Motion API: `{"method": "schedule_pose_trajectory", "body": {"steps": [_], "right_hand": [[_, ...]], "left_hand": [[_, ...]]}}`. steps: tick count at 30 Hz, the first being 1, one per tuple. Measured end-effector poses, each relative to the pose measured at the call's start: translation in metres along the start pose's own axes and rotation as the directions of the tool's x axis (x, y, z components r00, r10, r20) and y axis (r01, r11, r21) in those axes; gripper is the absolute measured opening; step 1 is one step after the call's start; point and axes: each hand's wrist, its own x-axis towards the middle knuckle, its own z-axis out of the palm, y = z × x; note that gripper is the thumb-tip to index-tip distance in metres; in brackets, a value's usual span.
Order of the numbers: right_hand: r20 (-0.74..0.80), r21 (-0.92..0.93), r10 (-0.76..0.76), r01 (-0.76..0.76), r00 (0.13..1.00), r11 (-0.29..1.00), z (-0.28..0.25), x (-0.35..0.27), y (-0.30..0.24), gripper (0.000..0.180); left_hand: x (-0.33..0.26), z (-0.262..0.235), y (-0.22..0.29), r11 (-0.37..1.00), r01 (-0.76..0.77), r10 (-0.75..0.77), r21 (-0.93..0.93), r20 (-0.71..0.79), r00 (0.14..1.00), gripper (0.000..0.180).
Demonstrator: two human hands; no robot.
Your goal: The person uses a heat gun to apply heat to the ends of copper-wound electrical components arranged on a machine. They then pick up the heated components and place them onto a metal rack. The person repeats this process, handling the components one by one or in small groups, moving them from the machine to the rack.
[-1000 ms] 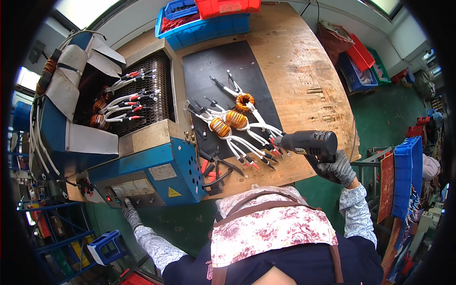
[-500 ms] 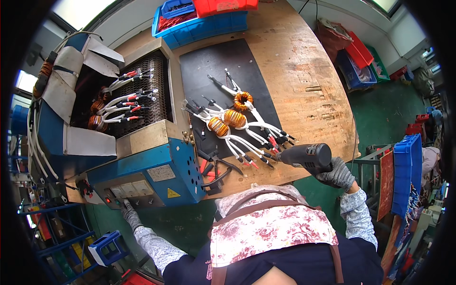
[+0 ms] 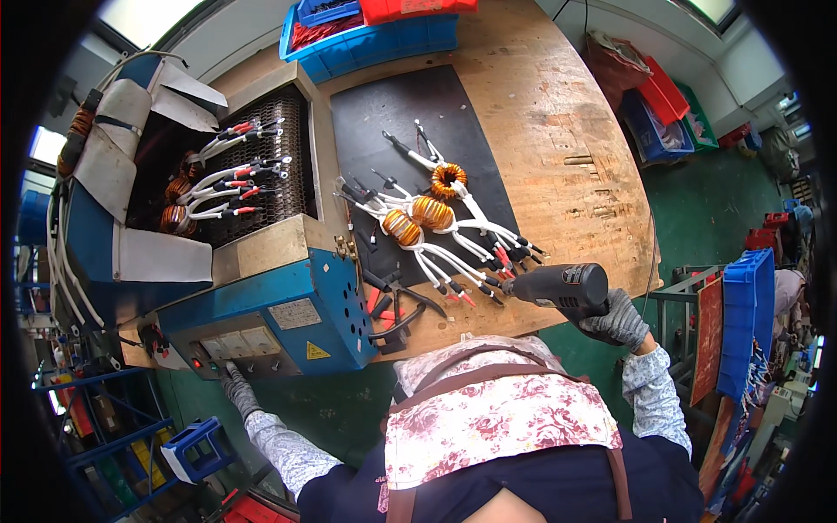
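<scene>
My right hand (image 3: 617, 321), in a grey knit glove, is wrapped round the handle of a black heat gun (image 3: 562, 285). Its nozzle points left, close to the wire ends of the copper-wound ring coils (image 3: 432, 213). These coils have white-sleeved leads with red and black ends and lie on a black mat (image 3: 401, 105). My left hand (image 3: 238, 390), also gloved, reaches to the control panel (image 3: 240, 347) of a blue heating machine (image 3: 336, 305). Its fingers are drawn together at the panel; what they touch is hidden. More coils (image 3: 179, 209) lie on the machine's mesh belt (image 3: 283, 131).
Black-handled pliers (image 3: 408, 307) and red-handled tools lie at the wooden table's (image 3: 558, 131) near edge, beside the machine. A blue bin (image 3: 375, 48) stands at the back. Right of the table are a blue crate (image 3: 747, 305) and a metal frame; a blue stool (image 3: 199, 449) is at lower left.
Almost nothing differs; the view has shifted very slightly. Both hands keep their places, the right on the heat gun and the left at the panel.
</scene>
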Motion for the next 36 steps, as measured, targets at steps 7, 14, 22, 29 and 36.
{"method": "schedule_pose_trajectory", "body": {"steps": [7, 14, 22, 29, 36], "right_hand": [[0.006, 0.009, 0.021, -0.021, 1.000, 1.000, 0.001, 0.000, 0.006, 0.037], [-0.030, 0.027, 0.012, -0.011, 0.999, 1.000, 0.003, -0.004, 0.012, 0.040], [-0.005, 0.047, 0.029, -0.028, 1.000, 0.998, 0.002, -0.009, 0.015, 0.039], [0.029, 0.026, -0.005, 0.004, 1.000, 1.000, 0.004, -0.014, 0.012, 0.040], [0.040, 0.015, -0.007, 0.007, 0.999, 1.000, 0.009, -0.014, 0.015, 0.042]], "left_hand": [[0.003, 0.002, -0.008, 0.996, -0.004, 0.007, 0.087, -0.036, 0.999, 0.055], [0.003, 0.001, -0.004, 0.995, 0.013, -0.015, 0.102, 0.014, 1.000, 0.055], [0.012, 0.007, -0.027, 0.995, 0.010, -0.008, 0.102, -0.023, 1.000, 0.054], [0.004, 0.001, -0.008, 0.999, 0.018, -0.019, 0.048, 0.032, 0.999, 0.055], [0.000, 0.000, -0.001, 0.999, -0.007, 0.006, 0.041, 0.019, 1.000, 0.053]]}}
